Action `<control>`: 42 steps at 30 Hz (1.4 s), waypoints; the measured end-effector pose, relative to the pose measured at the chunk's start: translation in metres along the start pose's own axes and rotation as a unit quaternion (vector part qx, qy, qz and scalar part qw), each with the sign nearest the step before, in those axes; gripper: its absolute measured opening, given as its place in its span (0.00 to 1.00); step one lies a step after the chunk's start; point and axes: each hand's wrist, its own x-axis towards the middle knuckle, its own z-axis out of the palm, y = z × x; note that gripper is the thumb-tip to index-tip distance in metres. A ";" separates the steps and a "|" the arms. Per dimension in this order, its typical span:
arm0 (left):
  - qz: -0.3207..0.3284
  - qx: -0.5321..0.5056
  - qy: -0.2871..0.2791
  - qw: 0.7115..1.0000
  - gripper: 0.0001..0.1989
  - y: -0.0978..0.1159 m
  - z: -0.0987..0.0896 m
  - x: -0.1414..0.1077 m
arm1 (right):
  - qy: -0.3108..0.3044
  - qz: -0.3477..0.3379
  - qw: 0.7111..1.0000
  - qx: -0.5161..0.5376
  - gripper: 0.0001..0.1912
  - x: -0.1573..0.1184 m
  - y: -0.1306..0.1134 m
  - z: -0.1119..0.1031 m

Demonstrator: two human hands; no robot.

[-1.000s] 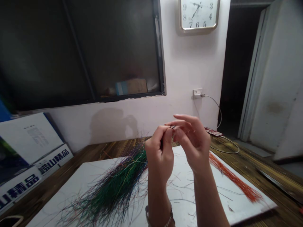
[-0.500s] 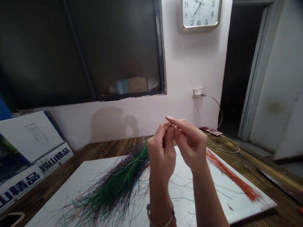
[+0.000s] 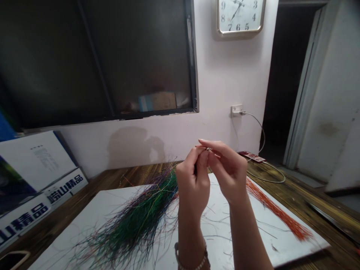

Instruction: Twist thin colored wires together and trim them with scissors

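- There are two bare hands, a left hand (image 3: pixel 192 185) and a right hand (image 3: pixel 228 174), held up side by side above the tabletop.
- The fingers (image 3: pixel 201 153) of the left hand are pinched almost shut on a thin wire with a small shiny silver end (image 3: pixel 208 149). The right hand's fingers (image 3: pixel 216 150) pinch it too, from the right side.
- That wire is too small to tell if there is one or more.
- One silver bead bracelet (image 3: pixel 194 260) goes around the left wrist.
- One big messy bunch of thin green, purple and yellow wires (image 3: pixel 135 221) lies on the left, just by the left hand.
- One neat bunch of thin orange wires (image 3: pixel 277 208) lies on the right, well apart from it.
- Both bunches lie on one white flat board (image 3: pixel 298 243), with a few loose wires around.
- The board sits on a brown wooden tabletop (image 3: pixel 64 202).
- Two white signs with blue letters (image 3: pixel 24 225) stand far left.
- One square gold-edged clock (image 3: pixel 240 17) hangs on the far wall.
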 end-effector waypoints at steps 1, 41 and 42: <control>0.001 0.002 -0.002 1.000 0.09 0.000 0.000 0.000 | 0.002 0.007 1.000 0.018 0.15 0.001 0.000 0.000; -0.035 -0.007 -0.154 0.987 0.13 0.009 -0.003 0.000 | -0.044 0.235 0.940 0.242 0.08 0.007 0.000 -0.028; -0.040 -0.009 -0.155 0.987 0.13 0.009 -0.002 0.000 | -0.039 0.247 0.937 0.245 0.08 0.006 0.000 -0.027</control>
